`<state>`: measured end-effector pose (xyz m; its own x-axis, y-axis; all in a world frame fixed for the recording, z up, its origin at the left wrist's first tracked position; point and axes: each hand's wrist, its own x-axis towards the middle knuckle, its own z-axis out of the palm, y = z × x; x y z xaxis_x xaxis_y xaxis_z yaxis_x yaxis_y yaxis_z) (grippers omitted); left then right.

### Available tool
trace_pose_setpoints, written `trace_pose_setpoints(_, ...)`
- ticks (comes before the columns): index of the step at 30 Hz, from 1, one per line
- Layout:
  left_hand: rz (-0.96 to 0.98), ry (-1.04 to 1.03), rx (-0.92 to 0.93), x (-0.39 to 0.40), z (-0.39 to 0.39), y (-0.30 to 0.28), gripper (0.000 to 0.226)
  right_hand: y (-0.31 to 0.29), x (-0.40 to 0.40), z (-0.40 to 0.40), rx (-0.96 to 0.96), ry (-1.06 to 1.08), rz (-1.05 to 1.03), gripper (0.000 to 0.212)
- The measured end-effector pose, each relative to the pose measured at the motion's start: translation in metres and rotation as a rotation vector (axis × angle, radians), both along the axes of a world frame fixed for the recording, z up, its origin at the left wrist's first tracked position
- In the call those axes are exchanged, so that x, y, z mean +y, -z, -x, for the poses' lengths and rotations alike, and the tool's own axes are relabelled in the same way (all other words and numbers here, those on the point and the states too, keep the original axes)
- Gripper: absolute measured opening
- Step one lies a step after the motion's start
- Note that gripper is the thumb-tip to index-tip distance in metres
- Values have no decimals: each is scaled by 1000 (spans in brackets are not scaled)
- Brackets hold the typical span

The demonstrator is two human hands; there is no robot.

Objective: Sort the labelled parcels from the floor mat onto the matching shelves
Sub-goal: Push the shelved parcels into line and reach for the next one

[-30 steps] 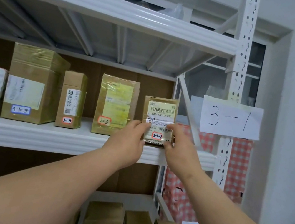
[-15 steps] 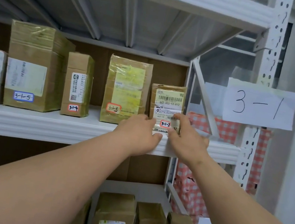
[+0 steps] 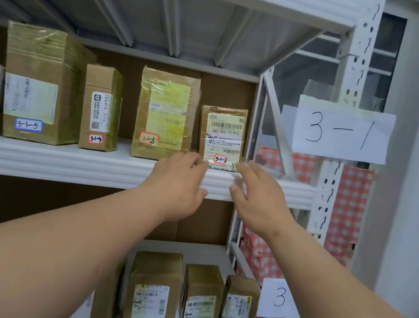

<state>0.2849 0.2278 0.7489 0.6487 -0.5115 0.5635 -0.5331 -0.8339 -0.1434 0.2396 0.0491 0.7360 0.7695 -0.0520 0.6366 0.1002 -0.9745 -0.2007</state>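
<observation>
Reaching with our left hand [image 3: 179, 184], fingers loose and holding nothing, we judge the small parcel [image 3: 221, 137] marked 3-1-2, upright on the shelf [image 3: 64, 159], light, stiff, best gripped by its sides; our right hand [image 3: 257, 197] is likewise released.

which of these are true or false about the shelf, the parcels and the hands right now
1. The 3-1-2 parcel stands on the 3-1 shelf. True.
2. The left hand grips the 3-1-2 parcel. False: its fingers are loose, just in front of the parcel's bottom edge.
3. The 3-1-3 parcel stands just left of 3-1-2. True.
4. The right hand holds a parcel. False: it is open and holds nothing.
5. The 3-1-2 parcel is the tallest on its shelf. False: it is the shortest in view.
</observation>
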Motion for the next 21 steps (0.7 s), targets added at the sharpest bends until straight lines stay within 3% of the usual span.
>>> trace_pose_setpoints(11, -57, -91, 59, -4, 71, 47, 71, 39, -4, 74, 139, 86, 124, 59)
trace_pose_setpoints(21, -165, 35, 235, -14, 152, 154, 68, 149, -17, 176, 455, 164, 113, 59)
